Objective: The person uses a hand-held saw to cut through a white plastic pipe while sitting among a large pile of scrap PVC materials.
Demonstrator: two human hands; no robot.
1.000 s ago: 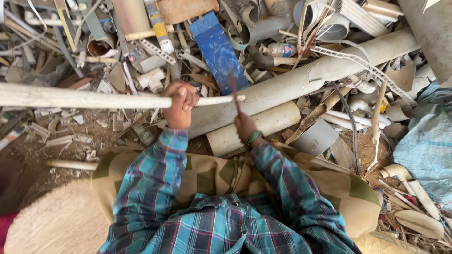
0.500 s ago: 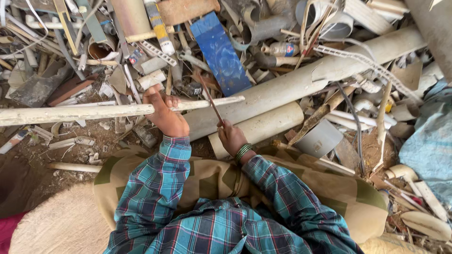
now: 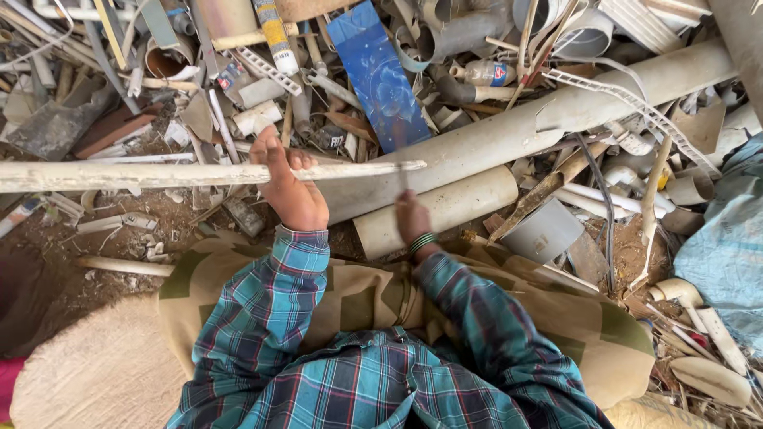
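My left hand (image 3: pixel 292 189) grips a long, flat, dirty white plastic strip (image 3: pixel 143 175) and holds it level across the left half of the view, its right end reaching past the hand. My right hand (image 3: pixel 412 219), with green bangles at the wrist, is shut on a thin bladed tool (image 3: pixel 403 163). The tool points up and is blurred where it meets the strip's right end. Both arms wear blue plaid sleeves. A tan patterned cloth (image 3: pixel 604 334) lies over my lap.
A heap of plastic scrap fills the ground ahead: a big grey pipe (image 3: pixel 556 111), a shorter pale pipe (image 3: pixel 461 202), a blue patterned board (image 3: pixel 380 75), a small bottle (image 3: pixel 485 73), strips and offcuts. A blue sack (image 3: pixel 727 254) lies right, a woven sack (image 3: pixel 95 373) at lower left.
My right hand swung the tool from leaning left back to upright against the strip's end. My left hand and the strip dropped slightly.
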